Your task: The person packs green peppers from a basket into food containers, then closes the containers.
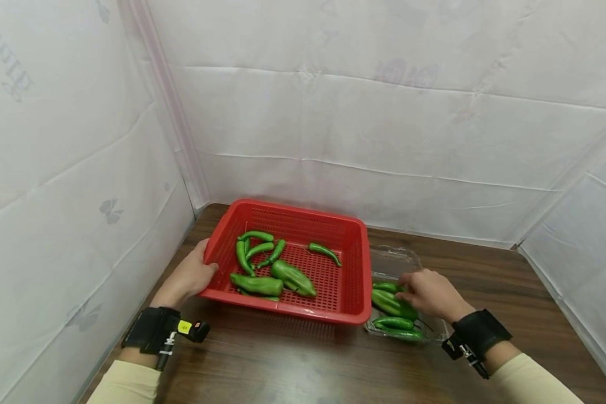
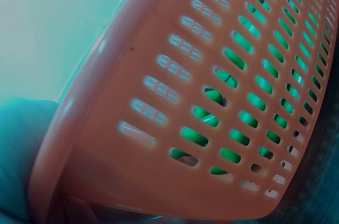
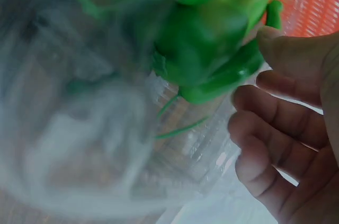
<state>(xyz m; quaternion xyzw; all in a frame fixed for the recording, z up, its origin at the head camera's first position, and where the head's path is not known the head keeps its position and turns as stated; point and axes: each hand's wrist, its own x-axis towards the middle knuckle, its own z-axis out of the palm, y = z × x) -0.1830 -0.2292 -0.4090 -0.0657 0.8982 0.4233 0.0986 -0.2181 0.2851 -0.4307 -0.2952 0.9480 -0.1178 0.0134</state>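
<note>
My left hand (image 1: 192, 272) grips the left rim of a red plastic basket (image 1: 366, 269), thumb over the edge. Inside lie several thin green chili peppers (image 1: 325, 253) and two large green peppers (image 1: 294, 278). The left wrist view shows the basket's slotted side (image 2: 127, 166) close up, with green behind the slots. To the basket's right, my right hand (image 1: 431, 292) is over a clear plastic container (image 1: 394, 261) of green peppers (image 1: 391, 303). In the right wrist view its fingers (image 3: 265, 128) are loosely bent, and the thumb is right beside a slender green chili pepper (image 3: 222, 83).
A brown wood-grain table (image 1: 293, 365) bears the basket and container. White sheeting forms a back wall (image 1: 358, 123), a left wall (image 1: 70, 185) and a right wall (image 1: 591, 219). Clear plastic (image 3: 79, 144) blurs much of the right wrist view's left side.
</note>
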